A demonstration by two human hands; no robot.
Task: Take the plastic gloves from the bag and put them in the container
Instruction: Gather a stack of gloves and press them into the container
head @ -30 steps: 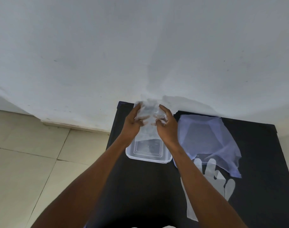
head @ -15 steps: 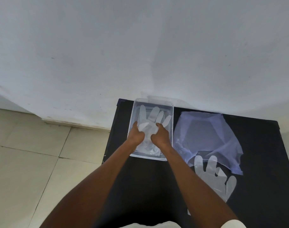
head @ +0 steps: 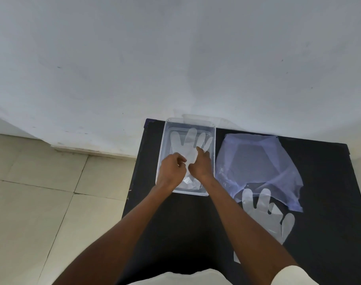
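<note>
Risk: thin glove [head: 188,148] in the clear container [head: 165,140] likely to cling to skin and lift back out on withdrawal, left hand [head: 171,171] curled loosely and right hand [head: 200,166] pressing down on it, fingers together. Count: two hands, one container, one bag [head: 255,161], two gloves. Second glove [head: 266,214] flat on the black table [head: 175,223], near edge of the bag, not yet moved.

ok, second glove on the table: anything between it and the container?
Nothing solid. The second glove lies flat on the black table, fingertips overlapping the bag's near edge. The container is open-topped; both hands, left and right, are over the first glove inside.
</note>
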